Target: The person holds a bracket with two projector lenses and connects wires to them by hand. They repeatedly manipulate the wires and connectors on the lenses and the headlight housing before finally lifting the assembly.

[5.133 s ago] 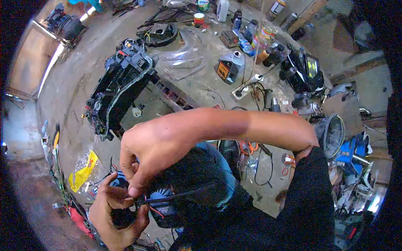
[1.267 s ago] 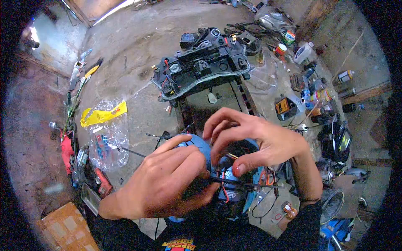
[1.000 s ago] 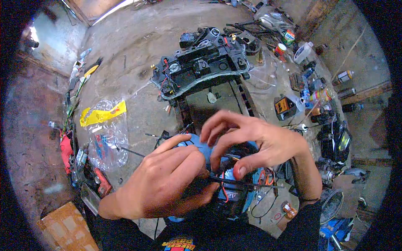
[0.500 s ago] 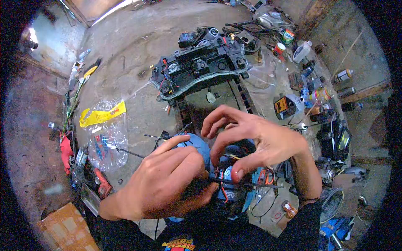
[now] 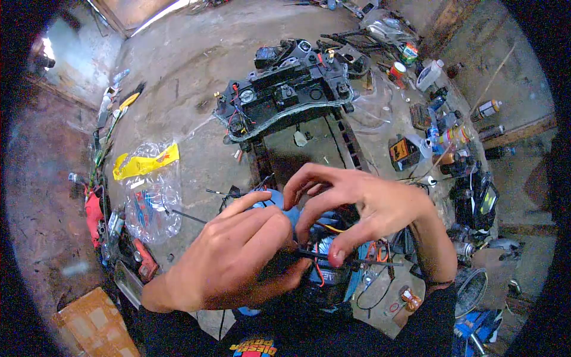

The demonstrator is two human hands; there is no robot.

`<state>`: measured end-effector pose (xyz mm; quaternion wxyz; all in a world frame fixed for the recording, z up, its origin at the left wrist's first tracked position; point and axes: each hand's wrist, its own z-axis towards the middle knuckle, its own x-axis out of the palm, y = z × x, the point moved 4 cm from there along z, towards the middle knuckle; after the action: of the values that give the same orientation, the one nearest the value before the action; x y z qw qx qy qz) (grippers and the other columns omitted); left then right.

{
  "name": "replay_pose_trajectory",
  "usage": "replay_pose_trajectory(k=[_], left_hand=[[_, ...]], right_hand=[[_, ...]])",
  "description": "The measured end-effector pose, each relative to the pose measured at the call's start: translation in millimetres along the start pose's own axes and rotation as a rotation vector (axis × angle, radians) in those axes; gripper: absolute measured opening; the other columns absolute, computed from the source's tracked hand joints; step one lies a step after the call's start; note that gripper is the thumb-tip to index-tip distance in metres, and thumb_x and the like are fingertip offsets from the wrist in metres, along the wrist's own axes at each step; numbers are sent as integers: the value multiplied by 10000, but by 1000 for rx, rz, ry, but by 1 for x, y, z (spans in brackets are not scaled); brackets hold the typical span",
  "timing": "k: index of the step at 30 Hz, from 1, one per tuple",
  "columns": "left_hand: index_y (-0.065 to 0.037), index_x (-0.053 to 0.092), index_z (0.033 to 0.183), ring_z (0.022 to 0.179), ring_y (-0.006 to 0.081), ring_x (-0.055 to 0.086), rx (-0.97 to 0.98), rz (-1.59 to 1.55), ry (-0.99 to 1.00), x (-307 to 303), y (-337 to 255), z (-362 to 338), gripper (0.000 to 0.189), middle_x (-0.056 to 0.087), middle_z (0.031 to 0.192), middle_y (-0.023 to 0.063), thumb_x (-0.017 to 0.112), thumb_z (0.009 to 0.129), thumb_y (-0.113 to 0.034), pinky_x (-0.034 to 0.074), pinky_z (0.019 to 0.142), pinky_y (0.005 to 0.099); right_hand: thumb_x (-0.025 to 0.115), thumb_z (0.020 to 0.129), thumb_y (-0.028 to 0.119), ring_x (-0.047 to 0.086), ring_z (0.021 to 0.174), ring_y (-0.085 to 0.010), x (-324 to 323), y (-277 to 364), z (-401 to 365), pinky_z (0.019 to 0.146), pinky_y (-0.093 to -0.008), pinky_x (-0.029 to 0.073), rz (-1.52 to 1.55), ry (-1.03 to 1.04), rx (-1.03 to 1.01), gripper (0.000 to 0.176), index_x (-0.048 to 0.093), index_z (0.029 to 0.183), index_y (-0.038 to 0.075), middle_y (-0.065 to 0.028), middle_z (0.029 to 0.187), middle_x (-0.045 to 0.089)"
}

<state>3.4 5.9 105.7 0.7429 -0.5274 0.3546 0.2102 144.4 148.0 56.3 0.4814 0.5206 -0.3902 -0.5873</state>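
Observation:
Near the bottom centre, my left hand (image 5: 238, 256) is closed, with its fingers curled round one end of a thin black rod-like strip (image 5: 363, 261); part of its grip is hidden. My right hand (image 5: 363, 208) arches over from the right, its thumb against the strip and its fingers curved apart from the thumb. Beneath both hands lies a dark assembly (image 5: 329, 278) with a red wire and other thin wires, partly covered by the hands. Blue material (image 5: 270, 198) shows behind the fingers.
A black plastic housing (image 5: 285, 95) with wires lies ahead on the floor. At left are a clear bag with a yellow label (image 5: 146, 162) and a red tool (image 5: 145, 259). Bottles, a black-and-orange box (image 5: 404, 152) and a spray can (image 5: 488, 108) line the right side.
My right hand has lowered slightly, its fingers coming closer to my left hand and its thumb down on the strip. My left hand has barely moved.

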Motion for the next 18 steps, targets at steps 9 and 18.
replay_pose_trajectory(k=[9, 18], left_hand=[[-52, 594, 960, 846, 330, 677, 20, 21, -54, 1, 0, 1, 298, 629, 868, 119, 825, 851, -207, 538, 1018, 519], [-51, 596, 959, 843, 312, 682, 32, 17, -57, 1, -1, 2, 281, 635, 868, 105, 825, 841, -163, 544, 1013, 515]], right_hand=[[899, 778, 462, 565, 1287, -309, -3, -5, -1, 1140, -451, 413, 4, 15, 27, 506, 782, 1105, 94, -146, 1354, 554], [878, 820, 336, 578, 1282, -326, 2, -3, 2, 1123, -437, 437, 79, 48, 27, 407, 762, 1123, 90, -139, 1319, 594]])
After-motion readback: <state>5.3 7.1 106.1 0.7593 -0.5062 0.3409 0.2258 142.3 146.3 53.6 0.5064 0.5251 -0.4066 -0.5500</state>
